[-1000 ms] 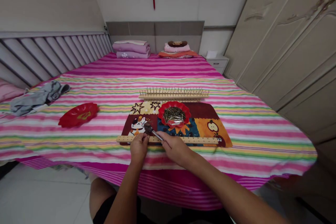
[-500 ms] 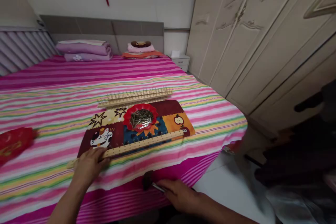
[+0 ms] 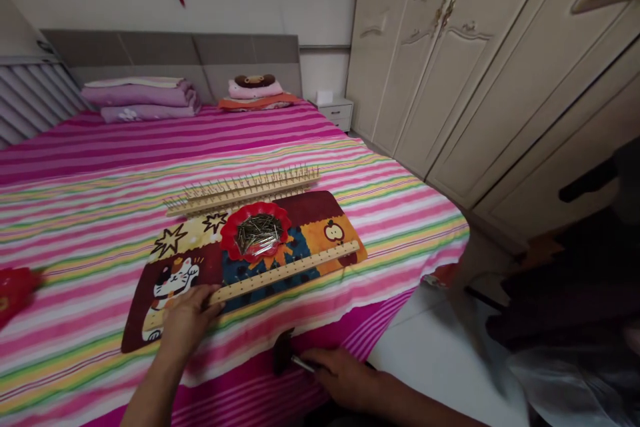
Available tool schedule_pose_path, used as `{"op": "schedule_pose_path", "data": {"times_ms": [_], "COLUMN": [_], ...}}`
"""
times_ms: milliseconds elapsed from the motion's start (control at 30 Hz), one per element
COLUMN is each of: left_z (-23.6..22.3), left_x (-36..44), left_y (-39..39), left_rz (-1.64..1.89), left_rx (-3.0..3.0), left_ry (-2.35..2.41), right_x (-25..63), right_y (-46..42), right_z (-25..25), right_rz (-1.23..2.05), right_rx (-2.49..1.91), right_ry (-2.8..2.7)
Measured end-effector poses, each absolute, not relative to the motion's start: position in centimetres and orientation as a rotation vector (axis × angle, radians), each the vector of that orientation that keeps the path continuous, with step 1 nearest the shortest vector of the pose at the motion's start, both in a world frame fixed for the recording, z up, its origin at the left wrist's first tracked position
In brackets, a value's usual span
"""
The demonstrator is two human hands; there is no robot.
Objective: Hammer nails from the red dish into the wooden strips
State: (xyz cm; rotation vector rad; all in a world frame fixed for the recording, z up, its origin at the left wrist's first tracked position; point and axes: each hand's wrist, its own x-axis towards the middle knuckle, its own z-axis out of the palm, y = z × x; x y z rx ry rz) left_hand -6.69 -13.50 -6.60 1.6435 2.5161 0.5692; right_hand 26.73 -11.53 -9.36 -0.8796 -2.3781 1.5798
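Observation:
My left hand (image 3: 187,320) rests palm down on the left end of a long wooden strip (image 3: 285,271) with a row of holes, which lies across a patchwork mat (image 3: 330,223) on the striped bed. My right hand (image 3: 345,379) is low beside the bed's edge, closed around the handle of a small dark-headed hammer (image 3: 284,352). A red dish (image 3: 256,231) full of metal nails sits on the mat just beyond the strip. Behind the mat lie wooden strips (image 3: 240,188) with nails standing up in rows.
The striped bedspread (image 3: 100,167) covers a wide bed with folded pink bedding (image 3: 140,97) and a plush pillow (image 3: 255,87) at the head. A second red dish (image 3: 13,287) shows at the far left. Cream wardrobe doors (image 3: 475,67) line the right; dark blurred items fill the floor at right.
The view has swung right. My right hand took the hammer off the strip and down beside the bed's edge. My left hand stayed on the strip's left end.

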Motion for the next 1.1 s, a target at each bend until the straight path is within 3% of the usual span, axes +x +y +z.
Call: {"op": "schedule_pose_path", "data": {"times_ms": [300, 533, 700, 967, 1100], "left_z": [-6.0, -6.5, -3.9, -0.6, -1.4], "left_x": [-3.5, -4.3, -5.3, -0.2, 1.3], "left_y": [-12.5, -13.1, -12.8, -3.1, 1.4], "left_rz": [0.437, 0.66, 0.921, 0.925, 0.605], "left_rx": [1.582, 1.51, 1.226, 1.322, 1.387], "left_ry": [2.598, 2.521, 2.447, 2.491, 2.606], "right_x": [26.6, 26.4, 26.8, 27.1, 26.9], "right_y": [-10.6, -8.9, -8.4, -7.6, -7.3], "right_z": [-7.3, -7.8, -8.4, -6.3, -5.2], "right_rz": [1.627, 1.675, 1.729, 1.829, 1.85], "right_rx": [-0.738, -0.679, -0.657, -0.579, -0.515], "right_ry": [-2.463, -2.421, -2.363, -2.28, -2.241]}}
